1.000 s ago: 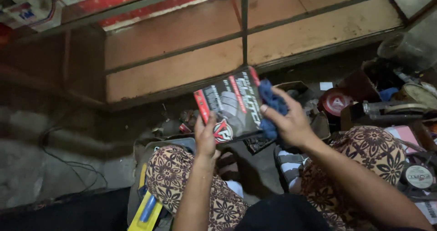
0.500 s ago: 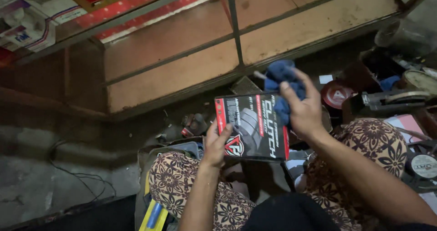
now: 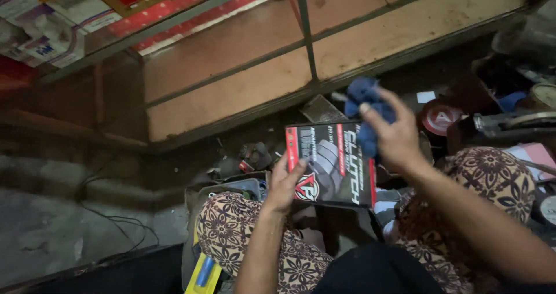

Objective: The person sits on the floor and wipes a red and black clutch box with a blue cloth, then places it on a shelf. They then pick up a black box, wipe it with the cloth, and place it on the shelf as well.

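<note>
Gripping the box (image 3: 331, 164) at its lower left edge, the left hand (image 3: 285, 184) has tilted it upright over the lap. The right hand (image 3: 397, 133), fingers clenched on a blue rag (image 3: 364, 97), has risen to the box's top right corner, rag touching it.

Ahead of my knees the wooden shelf frame (image 3: 231, 91) blocks reach, clutter (image 3: 492, 109) crowds my right, and only the bare floor (image 3: 69, 224) on my left lies open.
</note>
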